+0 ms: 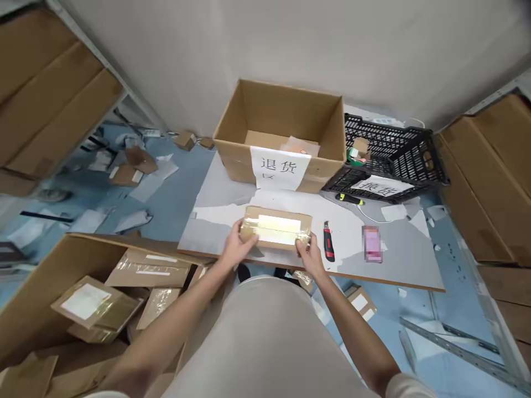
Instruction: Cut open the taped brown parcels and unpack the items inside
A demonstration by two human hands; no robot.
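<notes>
A taped cardboard parcel with a white label is held level over the front of the table. My left hand grips its left end, thumb on top. At the right end, my right hand is closed on it in the same way. Just right of the parcel lies a red and black utility knife. Behind the parcel stands an open cardboard box with a handwritten paper sign on its front and a flat pale packet inside.
Right of the box, a black plastic crate holds a few small items. A yellow and black tool and a blurred pink object lie on the table. At lower left, a big carton contains several parcels. Scraps litter the floor.
</notes>
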